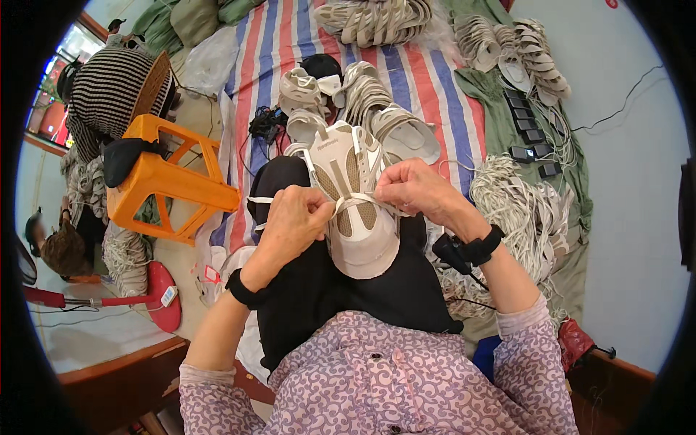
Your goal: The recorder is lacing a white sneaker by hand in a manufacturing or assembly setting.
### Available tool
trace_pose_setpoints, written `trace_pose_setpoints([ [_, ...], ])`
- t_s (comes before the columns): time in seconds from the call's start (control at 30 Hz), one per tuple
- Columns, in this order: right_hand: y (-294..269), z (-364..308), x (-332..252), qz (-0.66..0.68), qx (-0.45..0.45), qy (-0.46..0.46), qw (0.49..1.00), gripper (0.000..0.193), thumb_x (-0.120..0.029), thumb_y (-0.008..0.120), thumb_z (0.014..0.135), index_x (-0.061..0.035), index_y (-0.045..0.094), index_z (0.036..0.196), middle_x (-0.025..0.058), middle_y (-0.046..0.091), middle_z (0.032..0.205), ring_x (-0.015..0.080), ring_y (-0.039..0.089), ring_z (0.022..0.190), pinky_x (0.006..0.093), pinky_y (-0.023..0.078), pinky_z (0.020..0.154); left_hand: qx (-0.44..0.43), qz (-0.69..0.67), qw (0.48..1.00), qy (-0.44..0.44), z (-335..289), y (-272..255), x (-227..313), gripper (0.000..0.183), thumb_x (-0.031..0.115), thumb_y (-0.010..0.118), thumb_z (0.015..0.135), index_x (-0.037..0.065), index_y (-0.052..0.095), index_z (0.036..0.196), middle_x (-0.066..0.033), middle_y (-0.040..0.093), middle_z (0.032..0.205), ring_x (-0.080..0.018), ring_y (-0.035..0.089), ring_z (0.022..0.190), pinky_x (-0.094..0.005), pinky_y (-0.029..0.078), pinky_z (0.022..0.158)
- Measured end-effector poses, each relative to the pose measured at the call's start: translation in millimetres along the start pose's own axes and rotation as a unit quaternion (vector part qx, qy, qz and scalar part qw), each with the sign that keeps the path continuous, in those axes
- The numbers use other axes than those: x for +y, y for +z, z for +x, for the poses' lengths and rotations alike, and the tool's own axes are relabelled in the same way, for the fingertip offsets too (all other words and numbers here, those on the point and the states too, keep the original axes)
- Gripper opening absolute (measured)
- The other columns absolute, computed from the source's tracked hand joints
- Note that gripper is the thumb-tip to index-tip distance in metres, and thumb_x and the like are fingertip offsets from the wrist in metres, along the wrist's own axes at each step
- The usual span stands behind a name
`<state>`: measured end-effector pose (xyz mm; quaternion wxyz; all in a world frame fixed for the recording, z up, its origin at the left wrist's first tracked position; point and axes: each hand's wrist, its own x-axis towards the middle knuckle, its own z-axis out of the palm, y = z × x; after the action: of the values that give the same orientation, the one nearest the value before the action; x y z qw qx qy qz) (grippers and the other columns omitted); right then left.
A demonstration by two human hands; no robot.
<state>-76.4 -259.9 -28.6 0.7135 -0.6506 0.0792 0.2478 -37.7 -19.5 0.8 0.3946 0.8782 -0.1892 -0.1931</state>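
Observation:
Across my black-clad lap lies a beige and white shoe upper (pixel 366 254), its toe toward me and its tongue pointing away. A pale flat shoelace (pixel 352 197) runs across it near the lowest eyelets. My left hand (pixel 293 217) pinches one side of the lace at the upper's left edge, fingers curled. On the opposite side, my right hand (pixel 419 190) is closed in a pinch on the lace, thumb and forefinger together. The fingertips partly hide the lace ends.
More shoe uppers (pixel 362 94) are stacked on the striped sheet (pixel 428 80) ahead. A heap of laces (pixel 507 196) lies at right, below several black box-shaped devices (pixel 523 119). An orange stool (pixel 156 185) stands at left, near a person in a striped top (pixel 109 90).

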Motion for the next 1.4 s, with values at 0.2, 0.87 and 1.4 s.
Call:
trace_pose_setpoints([
  [0.2,5,12,0,-0.194,0.032,-0.115,0.974,0.013,-0.009,0.066,0.082,-0.0013,0.062,0.072,0.0017,0.057,0.059,0.0143,0.051,0.049,0.0287,0.036,0.045,-0.001,-0.026,1.000,-0.002,-3,2,-4,0.027,0.015,0.061,0.085,-0.007,0.066,0.070,-0.0128,0.063,0.053,-0.0196,0.065,0.047,-0.0304,0.051,0.052],
  [0.87,55,47,19,-0.450,0.143,-0.491,0.732,0.011,-0.004,0.064,0.073,-0.0073,0.067,0.084,0.0125,0.059,0.088,0.0318,0.058,0.097,0.0481,0.038,0.086,0.119,0.051,0.959,0.253,-11,-14,-15,0.031,-0.001,0.072,0.070,0.002,0.062,0.099,-0.0147,0.060,0.106,-0.0288,0.066,0.075,-0.0345,0.055,0.062],
  [1.4,44,31,-15,-0.429,0.031,-0.341,0.836,0.009,-0.012,0.073,0.079,-0.0059,0.069,0.084,0.0068,0.056,0.085,0.0261,0.059,0.084,0.0385,0.045,0.072,-0.101,0.113,0.920,0.361,31,-37,-34,0.030,0.027,0.076,0.079,0.004,0.067,0.095,-0.0090,0.060,0.094,-0.0298,0.064,0.078,-0.0389,0.052,0.068],
])
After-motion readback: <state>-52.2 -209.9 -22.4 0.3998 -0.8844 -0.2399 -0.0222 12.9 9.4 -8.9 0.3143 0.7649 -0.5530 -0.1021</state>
